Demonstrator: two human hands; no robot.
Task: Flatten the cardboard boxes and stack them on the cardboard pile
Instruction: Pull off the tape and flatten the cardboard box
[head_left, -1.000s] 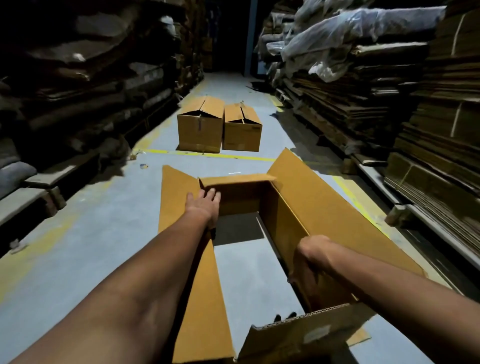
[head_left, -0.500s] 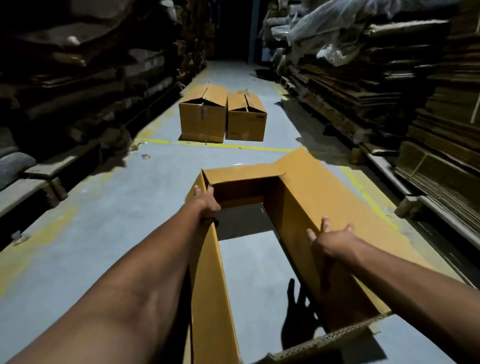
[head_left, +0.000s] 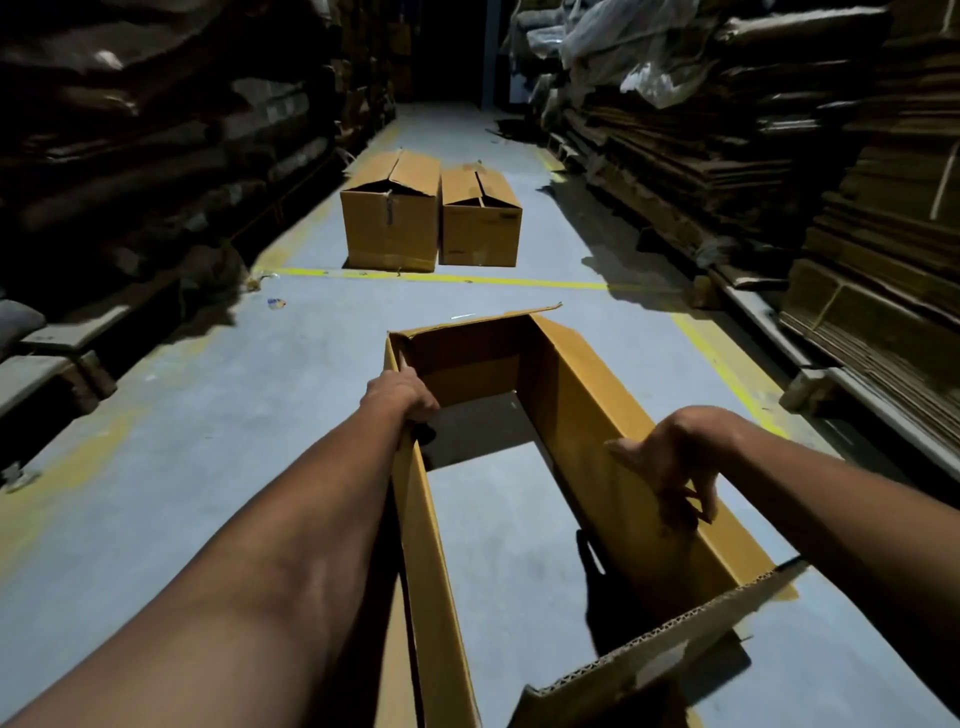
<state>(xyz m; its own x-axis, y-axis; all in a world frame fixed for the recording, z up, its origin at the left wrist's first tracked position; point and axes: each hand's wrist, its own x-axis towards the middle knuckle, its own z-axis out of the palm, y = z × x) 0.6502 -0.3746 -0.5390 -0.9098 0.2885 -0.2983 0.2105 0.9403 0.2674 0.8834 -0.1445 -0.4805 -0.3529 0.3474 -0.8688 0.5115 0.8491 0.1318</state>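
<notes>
A long brown cardboard box stands open on the grey floor in front of me, with no top or bottom, so the floor shows through it. My left hand grips the top edge of its left wall near the far corner. My right hand is hooked over the top edge of the right wall, fingers curled inside. Two more cardboard boxes stand side by side further down the aisle: a taller one on the left and a smaller one on the right, both with flaps partly folded.
Tall stacks of flattened cardboard line the right side of the aisle on low pallets. Dark piles fill the left side. A yellow line crosses the floor in front of the two far boxes. The aisle runs straight ahead into darkness.
The box's side walls, which leaned outward, now stand upright. My right hand has moved from the outside of the right wall to hook over its top edge. My left hand has closed on the left wall's edge.
</notes>
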